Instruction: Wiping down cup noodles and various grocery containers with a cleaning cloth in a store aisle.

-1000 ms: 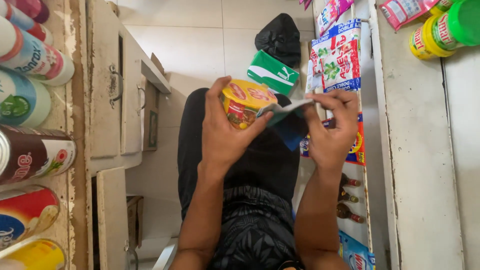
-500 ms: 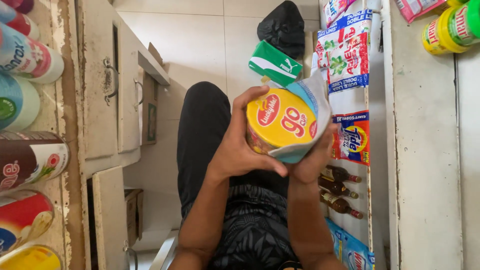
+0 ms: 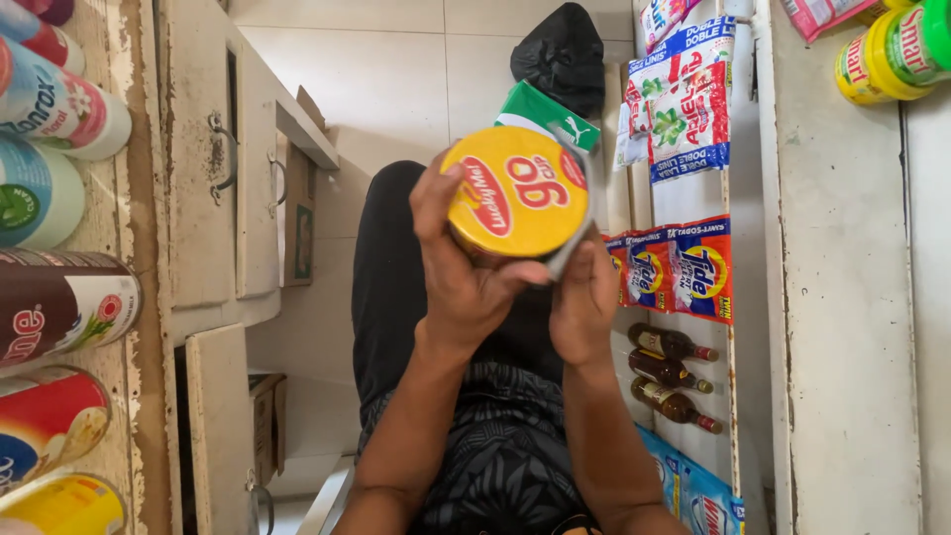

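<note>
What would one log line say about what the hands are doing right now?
left hand: holds yellow-lidded cup | right hand: holds grey cloth against cup's edge | lid faces camera | brown bottles beside

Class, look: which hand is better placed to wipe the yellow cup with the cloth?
Right, probably. The right hand holds the grey cloth against the rim of the yellow cup, while the left hand wraps around the cup and seems to steady it.
</note>
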